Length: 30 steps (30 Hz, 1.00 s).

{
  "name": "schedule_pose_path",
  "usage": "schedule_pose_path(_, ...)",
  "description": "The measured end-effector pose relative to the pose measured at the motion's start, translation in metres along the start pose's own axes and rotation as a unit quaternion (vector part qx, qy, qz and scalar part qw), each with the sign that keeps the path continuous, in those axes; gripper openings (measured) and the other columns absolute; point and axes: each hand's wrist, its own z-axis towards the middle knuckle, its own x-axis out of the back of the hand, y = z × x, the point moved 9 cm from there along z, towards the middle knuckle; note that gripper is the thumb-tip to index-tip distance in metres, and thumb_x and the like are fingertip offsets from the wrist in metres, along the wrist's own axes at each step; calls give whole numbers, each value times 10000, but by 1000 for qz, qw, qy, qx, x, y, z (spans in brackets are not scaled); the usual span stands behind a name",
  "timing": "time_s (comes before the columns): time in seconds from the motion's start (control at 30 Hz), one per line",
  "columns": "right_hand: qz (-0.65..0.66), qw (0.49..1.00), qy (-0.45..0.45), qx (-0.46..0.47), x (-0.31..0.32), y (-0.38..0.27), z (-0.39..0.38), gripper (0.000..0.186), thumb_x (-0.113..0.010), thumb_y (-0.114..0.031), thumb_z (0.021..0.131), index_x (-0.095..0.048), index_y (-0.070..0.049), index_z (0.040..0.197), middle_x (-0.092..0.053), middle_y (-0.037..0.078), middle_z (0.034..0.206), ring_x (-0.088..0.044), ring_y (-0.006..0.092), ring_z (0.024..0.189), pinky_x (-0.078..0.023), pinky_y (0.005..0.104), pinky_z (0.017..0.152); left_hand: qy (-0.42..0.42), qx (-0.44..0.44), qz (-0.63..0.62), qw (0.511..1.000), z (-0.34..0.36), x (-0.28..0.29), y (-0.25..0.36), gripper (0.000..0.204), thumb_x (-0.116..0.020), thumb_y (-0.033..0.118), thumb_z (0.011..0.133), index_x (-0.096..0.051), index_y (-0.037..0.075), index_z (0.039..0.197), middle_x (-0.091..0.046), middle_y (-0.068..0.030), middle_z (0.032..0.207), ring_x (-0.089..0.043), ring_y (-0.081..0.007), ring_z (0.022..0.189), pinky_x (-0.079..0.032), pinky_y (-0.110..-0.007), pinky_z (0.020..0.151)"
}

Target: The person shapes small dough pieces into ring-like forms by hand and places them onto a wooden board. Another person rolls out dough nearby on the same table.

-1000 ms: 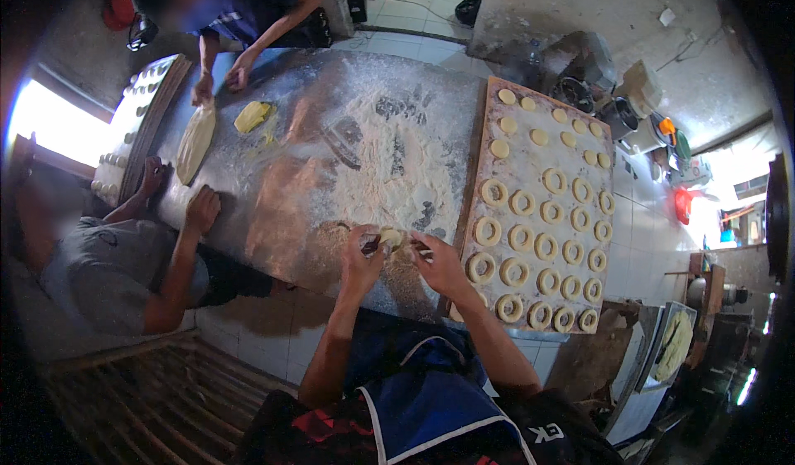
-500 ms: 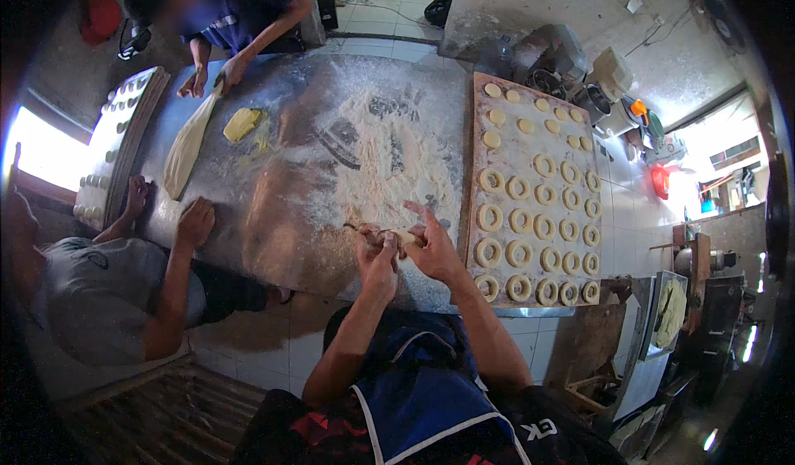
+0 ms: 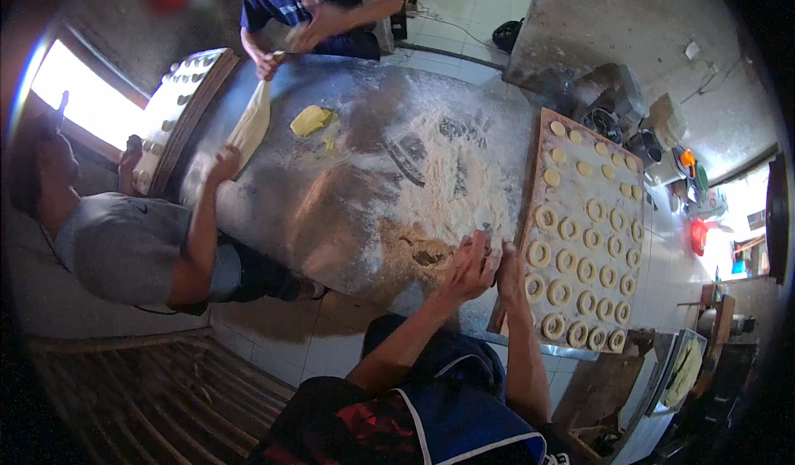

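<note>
Our two hands have slid right, from above the brown crumbs to just beside the big board, and have turned to stand side by side. On the left, a worker's hand [image 3: 224, 164] has come onto the near end of the long dough strip [image 3: 255, 121], while the far worker's hand [image 3: 267, 66] has its far end.

We see a little pale bit [image 3: 495, 258], which looks like dough, between our left hand [image 3: 470, 268] and our right hand [image 3: 511, 276]. Most of it is hidden, so we can't tell which way its long side runs. Our fingers are held close together and point to the far side, but we can't tell how tightly they grip.

The board [image 3: 567, 200] lies to the right of both hands, and our right hand is nearer to it. Its dough rings [image 3: 539, 264] sit in rows at the near end, with flat dough rounds [image 3: 551, 178] at the far end. To our left are the brown crumbs [image 3: 397, 250] on the tabletop [image 3: 315, 225], and white flour [image 3: 439, 183] is spread farther off.
</note>
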Motion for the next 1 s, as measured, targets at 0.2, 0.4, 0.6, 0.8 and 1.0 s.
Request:
schedule_pose_path(0.2, -103, 994, 36, 28, 19, -23, 0, 484, -435, -346, 964, -641, 79, 854, -627, 153, 686, -610, 258, 652, -499, 405, 612, 34, 64, -108, 992, 16, -23, -29, 281, -449, 373, 978, -474, 116, 868, -499, 8, 765, -500, -155, 619, -443, -338, 535)
schedule_pose_path(0.4, -139, 986, 42, 87, 59, -25, 16, 419, -461, -320, 954, -593, 55, 822, -577, 95, 679, -537, 183, 631, -427, 389, 581, 43, -39, 102, 993, 29, -38, -36, 395, -386, 396, 994, -472, 48, 829, -506, -34, 712, -508, -167, 641, -429, -350, 587)
schedule_pose_path(0.6, -245, 962, -58, 110, 103, 3, 38, 319, -463, -284, 956, -576, 11, 1004, -585, 130, 981, -557, 203, 800, -465, 351, 682, 18, -79, 202, 976, 51, -54, -83, 404, -383, 415, 999, -564, 54, 1004, -570, -63, 838, -552, -197, 770, -473, -364, 660)
schedule_pose_path(0.8, -209, 950, 12, 232, 131, -34, 44, 411, -429, -334, 955, -638, 11, 876, -590, 217, 732, -606, 322, 746, -468, 373, 687, 93, 74, -49, 992, 59, -69, -144, 306, -418, 362, 1006, -535, 84, 956, -554, 9, 823, -514, -110, 749, -439, -286, 656)
schedule_pose_path(1.0, -261, 946, -54, 185, 161, -92, 56, 428, -418, -286, 946, -486, 34, 669, -456, 227, 577, -442, 425, 523, -351, 469, 508, -114, -6, -73, 991, 76, -157, -110, 330, -403, 360, 1009, -503, 56, 926, -559, -27, 854, -519, -154, 713, -428, -317, 619)
